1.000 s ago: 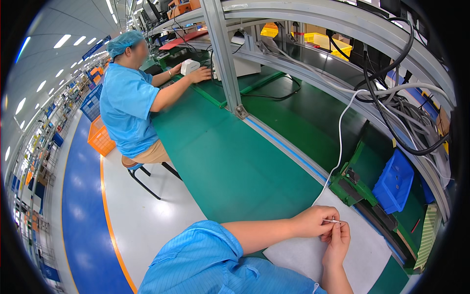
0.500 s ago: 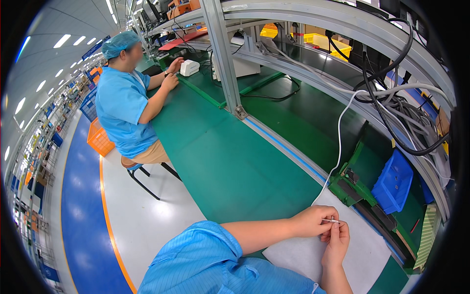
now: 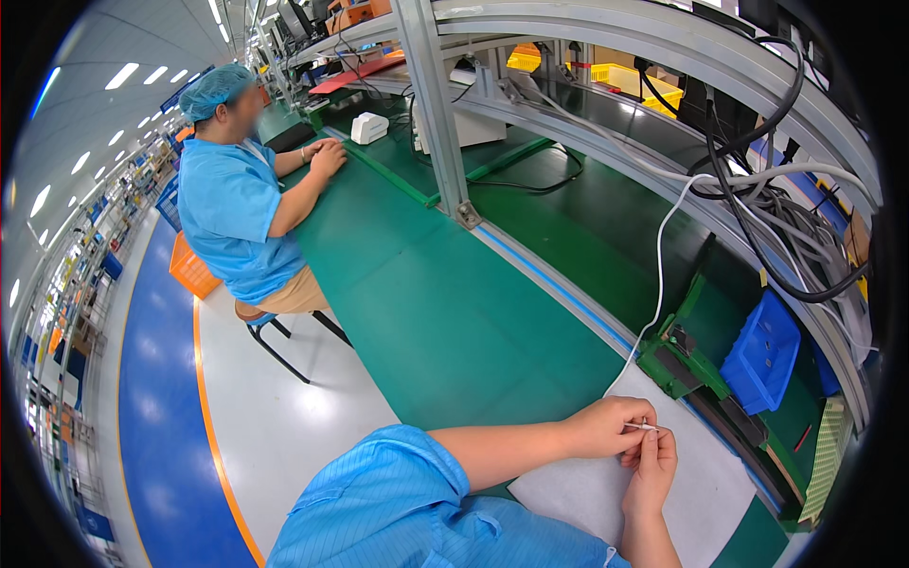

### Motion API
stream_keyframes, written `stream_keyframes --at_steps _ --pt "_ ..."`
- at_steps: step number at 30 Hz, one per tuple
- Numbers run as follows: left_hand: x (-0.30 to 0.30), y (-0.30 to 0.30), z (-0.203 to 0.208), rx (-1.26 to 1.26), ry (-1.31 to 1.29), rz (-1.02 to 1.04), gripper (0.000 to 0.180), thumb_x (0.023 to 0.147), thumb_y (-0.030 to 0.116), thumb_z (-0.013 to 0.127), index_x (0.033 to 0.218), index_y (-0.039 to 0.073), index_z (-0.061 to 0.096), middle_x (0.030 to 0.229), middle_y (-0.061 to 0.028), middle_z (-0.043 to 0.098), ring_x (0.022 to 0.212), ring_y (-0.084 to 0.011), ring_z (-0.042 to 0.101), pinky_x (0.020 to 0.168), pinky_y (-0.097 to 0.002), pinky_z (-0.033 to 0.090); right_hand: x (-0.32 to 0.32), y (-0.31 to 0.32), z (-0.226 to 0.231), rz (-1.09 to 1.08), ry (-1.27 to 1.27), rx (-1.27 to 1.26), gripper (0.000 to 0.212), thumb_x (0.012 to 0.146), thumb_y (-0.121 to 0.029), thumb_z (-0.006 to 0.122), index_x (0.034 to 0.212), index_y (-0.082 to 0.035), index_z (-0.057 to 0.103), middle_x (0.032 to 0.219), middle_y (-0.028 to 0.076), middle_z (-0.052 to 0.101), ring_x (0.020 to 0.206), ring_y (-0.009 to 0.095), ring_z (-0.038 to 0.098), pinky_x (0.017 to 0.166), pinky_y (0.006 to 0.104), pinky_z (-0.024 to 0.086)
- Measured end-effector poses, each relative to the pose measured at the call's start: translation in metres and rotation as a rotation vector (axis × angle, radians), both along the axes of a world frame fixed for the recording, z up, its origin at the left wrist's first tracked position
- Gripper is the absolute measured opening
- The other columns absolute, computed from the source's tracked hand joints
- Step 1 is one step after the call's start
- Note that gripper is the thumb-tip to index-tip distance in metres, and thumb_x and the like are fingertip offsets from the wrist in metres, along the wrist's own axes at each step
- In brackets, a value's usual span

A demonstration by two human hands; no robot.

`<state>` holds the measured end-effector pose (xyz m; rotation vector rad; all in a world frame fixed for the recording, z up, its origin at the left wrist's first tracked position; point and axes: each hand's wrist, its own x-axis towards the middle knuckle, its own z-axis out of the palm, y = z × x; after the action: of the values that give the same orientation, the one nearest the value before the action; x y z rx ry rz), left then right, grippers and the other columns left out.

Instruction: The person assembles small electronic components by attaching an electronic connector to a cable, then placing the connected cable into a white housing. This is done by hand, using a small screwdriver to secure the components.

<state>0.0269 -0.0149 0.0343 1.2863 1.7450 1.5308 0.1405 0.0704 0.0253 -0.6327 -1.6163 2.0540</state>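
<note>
My left hand and my right hand meet over a white mat on the green worktop. Between their pinched fingertips is a thin white cable end with a small dark part on it; its details are too small to make out. A longer white cable runs down from the frame and passes behind my left hand. Whether the two are one piece, I cannot tell. Both hands are closed, and the lower fingers of my right hand are partly hidden.
A blue bin sits right of a green fixture. Above runs a metal frame hung with black and grey cables. At the far left of the green worktop a co-worker sits near a white device.
The co-worker has lowered their raised hands and brought them together on the worktop, leaning back slightly. My own hands and the white piece stay nearly still.
</note>
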Motion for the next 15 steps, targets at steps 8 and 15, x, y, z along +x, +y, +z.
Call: stream_keyframes --at_steps 8,15 --pt "-0.0001 -0.0001 0.0016 -0.015 -0.001 -0.003 0.014 0.077 0.010 0.057 0.089 0.003 0.056 0.071 -0.0083 0.058 0.066 -0.0193 0.056 0.060 -0.0295 0.044 -0.0005 -0.0016 0.0016 -0.020 -0.005 0.018 0.020 0.092 -0.020 0.044 0.082 -0.003 0.048 0.065 0.002 0.051 0.054 0.006 0.042 0.050 0.0192 0.035" --pt "-0.0010 0.0016 -0.0043 0.003 -0.008 0.005 0.015 0.076 0.010 0.058 0.089 0.003 0.056 0.073 -0.0084 0.058 0.068 -0.0197 0.056 0.061 -0.0297 0.044 0.0003 -0.0003 0.0012 -0.017 0.009 -0.038 0.018 0.092 -0.019 0.044 0.083 -0.003 0.049 0.066 0.002 0.052 0.054 0.006 0.043 0.050 0.0188 0.035"
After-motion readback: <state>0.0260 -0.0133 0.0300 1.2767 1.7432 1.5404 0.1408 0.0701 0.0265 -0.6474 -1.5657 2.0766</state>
